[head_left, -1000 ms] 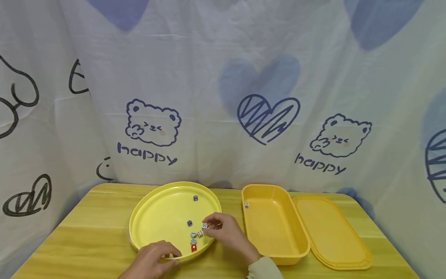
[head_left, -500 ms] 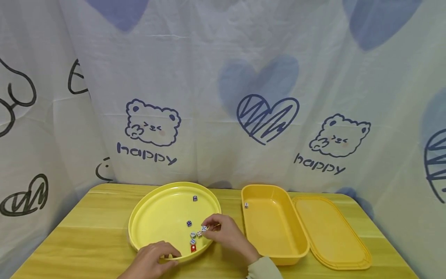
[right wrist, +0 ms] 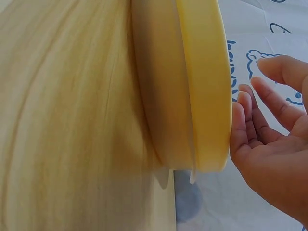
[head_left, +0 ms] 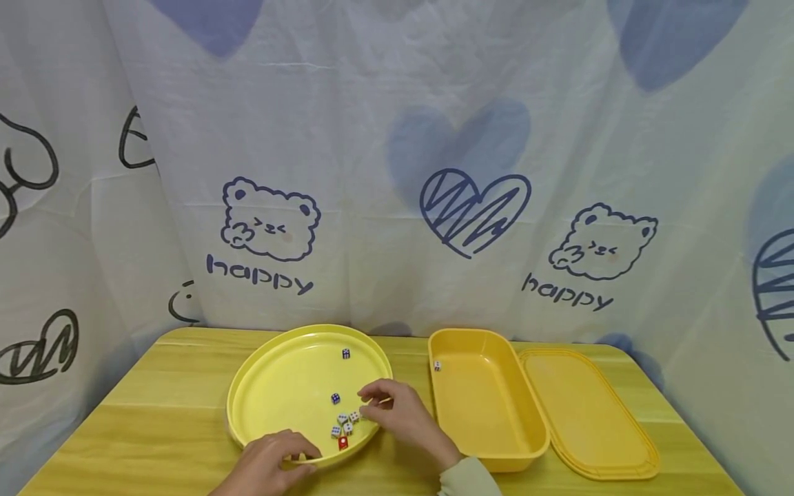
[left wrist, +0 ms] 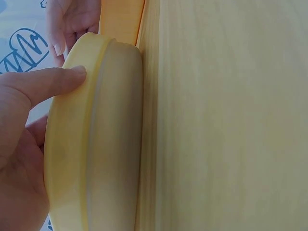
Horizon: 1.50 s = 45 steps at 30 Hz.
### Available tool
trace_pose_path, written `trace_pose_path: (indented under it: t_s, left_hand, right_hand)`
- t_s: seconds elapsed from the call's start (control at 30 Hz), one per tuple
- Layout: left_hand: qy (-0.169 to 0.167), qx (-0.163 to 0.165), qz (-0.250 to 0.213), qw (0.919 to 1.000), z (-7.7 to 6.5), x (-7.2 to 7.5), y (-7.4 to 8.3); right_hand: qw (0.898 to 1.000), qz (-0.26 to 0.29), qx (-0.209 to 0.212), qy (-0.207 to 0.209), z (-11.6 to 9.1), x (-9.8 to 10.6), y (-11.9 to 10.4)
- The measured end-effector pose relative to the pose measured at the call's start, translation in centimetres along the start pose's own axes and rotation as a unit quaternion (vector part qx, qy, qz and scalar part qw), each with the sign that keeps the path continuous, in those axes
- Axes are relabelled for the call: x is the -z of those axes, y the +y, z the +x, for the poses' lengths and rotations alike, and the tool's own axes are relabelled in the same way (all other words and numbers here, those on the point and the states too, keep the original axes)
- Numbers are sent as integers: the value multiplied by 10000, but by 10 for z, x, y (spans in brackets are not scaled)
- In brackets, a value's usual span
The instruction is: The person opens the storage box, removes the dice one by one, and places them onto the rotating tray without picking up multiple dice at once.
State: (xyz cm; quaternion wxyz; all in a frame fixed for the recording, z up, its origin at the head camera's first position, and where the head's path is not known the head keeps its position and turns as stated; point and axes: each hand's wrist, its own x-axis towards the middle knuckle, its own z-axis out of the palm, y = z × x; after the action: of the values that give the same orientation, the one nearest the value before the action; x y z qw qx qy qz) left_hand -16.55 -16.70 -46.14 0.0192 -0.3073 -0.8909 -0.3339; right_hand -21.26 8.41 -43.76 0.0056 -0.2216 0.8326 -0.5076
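In the head view, my left hand (head_left: 269, 460) holds the near rim of a round yellow tray (head_left: 260, 351). The left wrist view shows its thumb on the tray's outer wall, other fingers partly hidden behind the rim. My right hand (head_left: 400, 417) hovers over the tray's right side; in the right wrist view its thumb and index finger are apart with nothing between them. Near its fingertips lie several white dice, among them a white die (head_left: 336, 432), plus a red die (head_left: 343, 443). Farther back in the tray are a blue die (head_left: 336, 398) and another blue die (head_left: 346, 353).
Right of the tray stands a deep yellow-orange box (head_left: 490, 399) with a white die (head_left: 437, 366) by its left wall. A flat yellow lid (head_left: 589, 413) lies beside the box on the wood-patterned table (head_left: 143, 406). A printed curtain (head_left: 372, 289) hangs behind.
The white die pinched in my right hand has been let go, and the fingers have parted. White dice by the red one have shifted, one now lying farther left. My left hand stays put.
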Motion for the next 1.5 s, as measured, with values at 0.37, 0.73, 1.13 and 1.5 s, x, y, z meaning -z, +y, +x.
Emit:
trace_pose_path:
  t_s: [0.37,0.73,1.13,1.5]
  left_hand:
    - [-14,-11,-8,10000,0,1,1]
    - [25,-26,36,10000,0,0,3]
    - [287,-426,73,9987,-2,-3,3]
    - [166,-246,25,9996,-2,-2,3]
  right_hand:
    - [9997,183,-179,-24,1,1,-1]
    - [9996,244,-90,-104,0,1,-2]
    - [9985,-470,165,-229,16,35,-31]
    - [9964,-454,-513,502,44,86,-12]
